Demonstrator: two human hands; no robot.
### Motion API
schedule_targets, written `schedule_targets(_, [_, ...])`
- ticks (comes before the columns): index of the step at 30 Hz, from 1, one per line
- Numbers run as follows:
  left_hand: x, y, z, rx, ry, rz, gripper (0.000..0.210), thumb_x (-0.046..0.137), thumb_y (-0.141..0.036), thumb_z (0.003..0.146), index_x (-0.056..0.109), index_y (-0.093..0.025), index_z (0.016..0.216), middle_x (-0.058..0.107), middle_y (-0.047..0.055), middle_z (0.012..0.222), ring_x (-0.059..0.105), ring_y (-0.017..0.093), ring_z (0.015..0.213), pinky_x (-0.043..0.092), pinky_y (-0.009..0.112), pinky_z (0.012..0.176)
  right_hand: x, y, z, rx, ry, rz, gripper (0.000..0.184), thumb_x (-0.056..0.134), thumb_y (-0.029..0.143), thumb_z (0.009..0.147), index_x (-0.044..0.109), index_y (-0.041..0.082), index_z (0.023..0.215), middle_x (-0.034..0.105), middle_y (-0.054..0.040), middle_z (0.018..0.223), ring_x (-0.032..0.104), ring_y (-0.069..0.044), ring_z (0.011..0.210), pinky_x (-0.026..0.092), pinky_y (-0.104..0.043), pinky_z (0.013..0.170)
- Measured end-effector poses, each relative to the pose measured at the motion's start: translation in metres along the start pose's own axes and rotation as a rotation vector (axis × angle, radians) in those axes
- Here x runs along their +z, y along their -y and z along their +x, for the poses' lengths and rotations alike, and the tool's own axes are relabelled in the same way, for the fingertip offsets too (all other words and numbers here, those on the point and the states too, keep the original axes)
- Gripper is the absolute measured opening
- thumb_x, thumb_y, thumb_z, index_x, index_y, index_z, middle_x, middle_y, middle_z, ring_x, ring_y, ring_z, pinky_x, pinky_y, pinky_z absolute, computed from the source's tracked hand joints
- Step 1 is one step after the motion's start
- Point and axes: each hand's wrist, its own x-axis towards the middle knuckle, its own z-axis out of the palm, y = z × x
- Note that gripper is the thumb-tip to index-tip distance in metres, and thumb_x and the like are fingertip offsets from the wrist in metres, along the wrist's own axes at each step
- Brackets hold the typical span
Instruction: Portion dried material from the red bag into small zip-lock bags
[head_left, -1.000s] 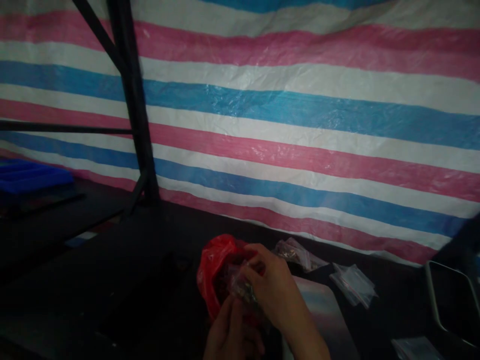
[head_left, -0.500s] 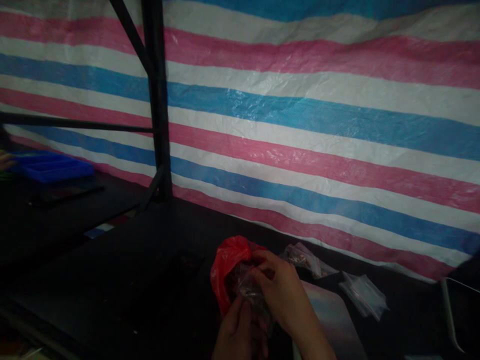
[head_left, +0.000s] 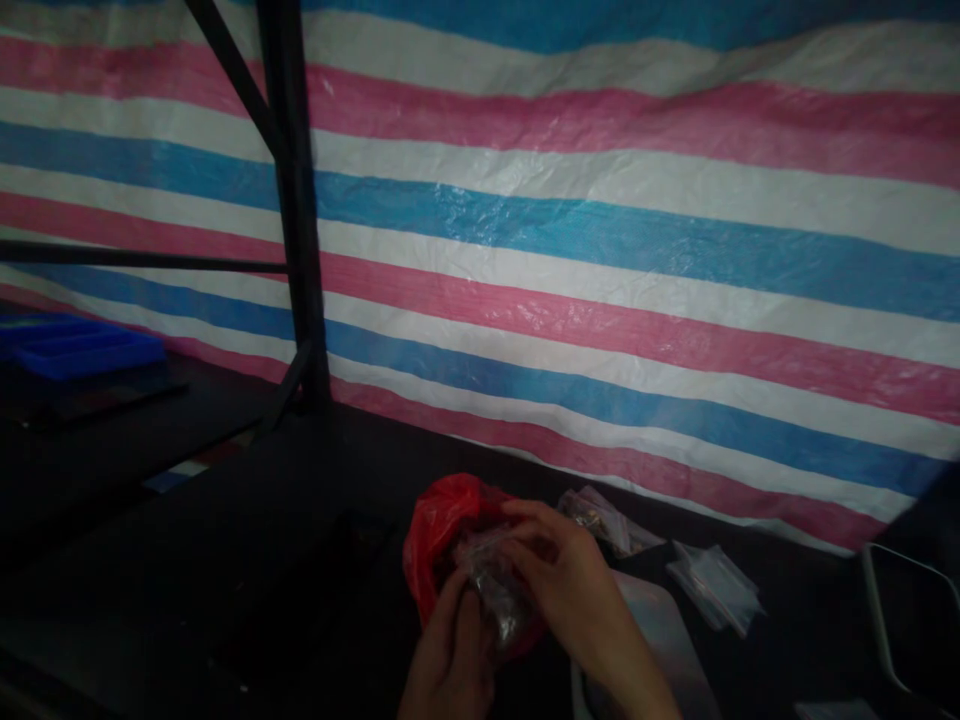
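A small clear plastic bag [head_left: 501, 598] with dark contents is held between my two hands, over a red plastic bag [head_left: 435, 525] on the black table. My left hand [head_left: 454, 645] pinches its left side from below. At its upper right edge, my right hand [head_left: 559, 565] has thumb and fingers closed on the plastic. What lies inside the clear bag is too dark to name. The red bag stands open behind and to the left of it, its inside mostly hidden.
Filled clear bags [head_left: 609, 522] lie behind my right hand, and flat clear zip bags [head_left: 716, 588] lie to their right. A pale flat tray [head_left: 660, 630] sits under my right forearm. A dark light-rimmed tray [head_left: 911, 620] is far right. Blue trays [head_left: 90, 347] stand beyond the post [head_left: 296, 220].
The clear bag now shows more fully between my hands, and my left hand has shifted slightly up along its side. The whole view has swung a little to the right.
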Motion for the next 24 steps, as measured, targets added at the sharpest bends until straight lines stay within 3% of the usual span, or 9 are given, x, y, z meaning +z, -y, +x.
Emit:
schedule_targets(4, [0.006, 0.001, 0.000, 0.361, -0.057, 0.169, 0.043, 0.048, -0.048, 0.103, 0.073, -0.028, 0.132, 0.075, 0.005, 0.140, 0.064, 0.026, 0.138, 0.047, 0.044, 0.120, -0.020, 0.005, -0.012, 0.020, 0.069, 0.197, 0.036, 0.076, 0.033, 0.082, 0.073, 0.022, 0.116, 0.082, -0.0041, 0.097, 0.077, -0.023, 0.094, 0.055, -0.031, 0.081])
schedule_targets(8, [0.015, 0.005, -0.003, 0.563, -0.054, 0.320, 0.041, 0.046, -0.045, 0.104, 0.074, -0.034, 0.132, 0.071, 0.003, 0.147, 0.059, 0.029, 0.144, 0.035, 0.056, 0.128, -0.034, 0.010, -0.026, 0.029, 0.099, 0.252, 0.025, 0.081, 0.037, 0.080, 0.077, 0.022, 0.099, 0.082, -0.0043, 0.094, 0.077, -0.023, 0.096, 0.055, -0.031, 0.085])
schedule_targets(10, [0.019, 0.004, -0.005, 0.581, -0.066, 0.353, 0.042, 0.046, -0.045, 0.104, 0.072, -0.034, 0.135, 0.069, 0.003, 0.149, 0.057, 0.030, 0.145, 0.033, 0.057, 0.128, -0.047, 0.012, -0.034, 0.035, 0.067, 0.228, 0.026, 0.083, 0.040, 0.078, 0.079, 0.022, 0.096, 0.082, -0.0037, 0.091, 0.077, -0.022, 0.091, 0.055, -0.030, 0.083])
schedule_targets(13, [0.026, 0.001, -0.010, 0.582, -0.070, 0.373, 0.044, 0.044, -0.045, 0.105, 0.070, -0.031, 0.139, 0.066, 0.003, 0.153, 0.052, 0.029, 0.150, 0.031, 0.053, 0.130, -0.080, 0.008, -0.047, 0.077, -0.090, 0.113, 0.034, 0.084, 0.045, 0.074, 0.080, 0.022, 0.098, 0.080, -0.0021, 0.082, 0.074, -0.020, 0.079, 0.053, -0.029, 0.073])
schedule_targets(18, [0.039, -0.002, -0.016, 0.557, -0.079, 0.374, 0.044, 0.042, -0.045, 0.105, 0.073, -0.030, 0.132, 0.068, 0.002, 0.151, 0.053, 0.027, 0.149, 0.032, 0.049, 0.130, -0.129, -0.022, -0.065, 0.215, -0.274, -0.104, 0.033, 0.078, 0.045, 0.071, 0.079, 0.018, 0.089, 0.079, -0.0042, 0.075, 0.071, -0.023, 0.066, 0.051, -0.032, 0.062])
schedule_targets(20, [0.039, 0.000, -0.015, 0.563, -0.065, 0.396, 0.044, 0.042, -0.046, 0.104, 0.075, -0.030, 0.129, 0.070, 0.002, 0.148, 0.055, 0.028, 0.147, 0.036, 0.049, 0.128, -0.137, -0.034, -0.065, 0.204, -0.374, -0.192, 0.030, 0.073, 0.043, 0.071, 0.080, 0.019, 0.088, 0.081, -0.0062, 0.078, 0.075, -0.026, 0.070, 0.054, -0.035, 0.064])
schedule_targets(24, [0.030, 0.009, -0.005, 0.586, -0.033, 0.468, 0.045, 0.047, -0.053, 0.101, 0.076, -0.030, 0.125, 0.072, 0.002, 0.145, 0.058, 0.029, 0.144, 0.046, 0.047, 0.122, -0.147, -0.045, -0.061, 0.178, -0.528, -0.298, 0.033, 0.066, 0.041, 0.073, 0.081, 0.019, 0.093, 0.084, -0.0107, 0.096, 0.078, -0.032, 0.090, 0.057, -0.042, 0.085])
